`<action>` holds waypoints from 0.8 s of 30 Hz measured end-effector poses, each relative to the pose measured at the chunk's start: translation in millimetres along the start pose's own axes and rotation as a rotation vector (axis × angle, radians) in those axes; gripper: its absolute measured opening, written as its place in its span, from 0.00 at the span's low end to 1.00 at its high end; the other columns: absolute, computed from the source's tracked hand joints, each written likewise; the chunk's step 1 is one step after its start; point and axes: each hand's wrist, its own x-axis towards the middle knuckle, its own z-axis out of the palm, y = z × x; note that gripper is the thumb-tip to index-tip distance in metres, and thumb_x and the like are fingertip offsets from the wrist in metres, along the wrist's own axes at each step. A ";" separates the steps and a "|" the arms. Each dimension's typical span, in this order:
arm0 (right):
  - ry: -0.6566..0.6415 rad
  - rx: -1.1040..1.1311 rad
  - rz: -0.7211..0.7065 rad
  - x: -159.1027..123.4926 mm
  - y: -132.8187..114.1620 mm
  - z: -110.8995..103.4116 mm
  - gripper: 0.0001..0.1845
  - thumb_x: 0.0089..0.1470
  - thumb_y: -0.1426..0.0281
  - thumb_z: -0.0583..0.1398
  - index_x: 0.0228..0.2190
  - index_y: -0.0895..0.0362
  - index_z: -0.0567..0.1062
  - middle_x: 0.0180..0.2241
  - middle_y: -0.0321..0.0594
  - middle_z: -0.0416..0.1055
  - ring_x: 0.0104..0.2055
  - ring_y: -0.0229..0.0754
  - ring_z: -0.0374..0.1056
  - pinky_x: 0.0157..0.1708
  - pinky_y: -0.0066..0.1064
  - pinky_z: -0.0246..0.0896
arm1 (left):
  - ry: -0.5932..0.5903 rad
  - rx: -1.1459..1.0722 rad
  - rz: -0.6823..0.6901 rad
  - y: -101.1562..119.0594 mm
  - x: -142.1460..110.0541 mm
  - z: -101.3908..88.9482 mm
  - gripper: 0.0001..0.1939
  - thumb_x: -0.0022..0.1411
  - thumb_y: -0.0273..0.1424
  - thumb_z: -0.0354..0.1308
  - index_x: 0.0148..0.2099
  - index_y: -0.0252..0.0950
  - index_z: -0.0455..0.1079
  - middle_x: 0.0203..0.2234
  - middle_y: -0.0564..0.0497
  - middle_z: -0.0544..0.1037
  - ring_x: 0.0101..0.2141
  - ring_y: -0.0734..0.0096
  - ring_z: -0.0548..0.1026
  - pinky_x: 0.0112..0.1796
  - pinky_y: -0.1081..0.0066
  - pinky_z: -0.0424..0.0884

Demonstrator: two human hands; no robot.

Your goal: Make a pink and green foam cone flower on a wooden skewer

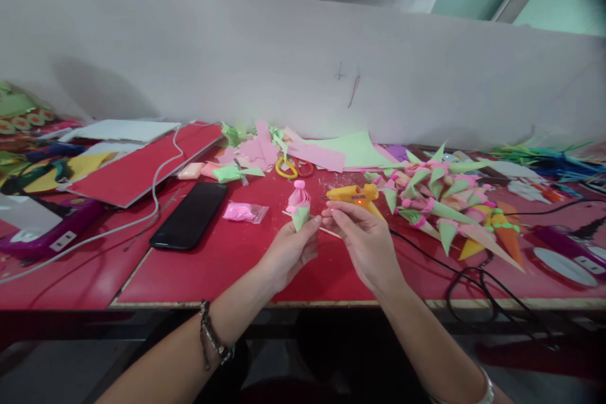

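My left hand (pixel 292 251) grips a small paper ice cream cone (pixel 299 205), with a pale green cone, a pleated pink top and a pink ball at its tip. The cone stands about upright between thumb and fingers. Close by on the right, my right hand (pixel 362 237) has its thumb and fingertips pinched together; whatever is between them is too small to make out. Just behind that hand lies a yellow glue gun (pixel 353 194) with a small orange light. A thin pale stick (pixel 330 231) shows on the red table between my hands.
Several finished paper cones (pixel 440 196) are heaped on the right, near a black cable (pixel 426 254). To the left lie a black phone (pixel 189 218) and a bag of pink clay (pixel 243 212). Yellow-and-red-handled scissors (pixel 286 168) and paper scraps (pixel 260 148) are at the back.
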 end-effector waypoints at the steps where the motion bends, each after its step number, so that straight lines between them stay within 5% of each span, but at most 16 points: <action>1: -0.004 0.002 0.004 -0.4 -0.4 0.0 0.07 0.43 0.69 0.62 0.29 0.56 0.76 0.25 0.35 0.74 0.27 0.33 0.69 0.33 0.27 0.66 | -0.002 -0.001 0.007 -0.1 0.1 -0.3 0.17 0.48 0.37 0.61 0.25 0.35 0.55 0.13 0.63 0.50 0.15 0.86 0.50 0.16 0.82 0.48; 6: 0.023 -0.058 -0.068 -0.6 -0.8 -0.5 0.05 0.43 0.70 0.63 0.21 0.57 0.72 0.18 0.29 0.67 0.20 0.27 0.62 0.22 0.18 0.59 | -0.014 -0.012 0.021 -1.1 0.8 -0.3 0.18 0.49 0.36 0.61 0.24 0.35 0.53 0.13 0.63 0.50 0.15 0.86 0.49 0.16 0.82 0.48; 13: -0.011 -0.034 -0.009 -0.4 -0.6 0.0 0.06 0.43 0.70 0.63 0.28 0.56 0.75 0.25 0.34 0.73 0.26 0.32 0.68 0.31 0.25 0.65 | -0.022 -0.027 -0.008 -4.0 -1.0 3.0 0.16 0.47 0.37 0.62 0.26 0.34 0.58 0.12 0.63 0.50 0.15 0.87 0.49 0.16 0.83 0.48; 18: 0.030 -0.209 -0.157 -2.7 -2.5 0.2 0.04 0.43 0.69 0.62 0.23 0.56 0.72 0.20 0.31 0.69 0.23 0.31 0.64 0.24 0.23 0.62 | 0.011 -0.006 -0.054 -7.9 -2.1 3.6 0.18 0.46 0.39 0.62 0.26 0.35 0.56 0.13 0.63 0.51 0.15 0.87 0.51 0.17 0.83 0.50; 24: -0.025 -0.332 -0.205 -6.6 -7.3 4.1 0.04 0.44 0.72 0.61 0.27 0.54 0.75 0.28 0.34 0.73 0.31 0.36 0.69 0.33 0.28 0.66 | 0.037 0.006 -0.086 -13.6 -1.6 5.2 0.22 0.41 0.41 0.64 0.26 0.36 0.55 0.13 0.63 0.52 0.15 0.86 0.51 0.17 0.82 0.48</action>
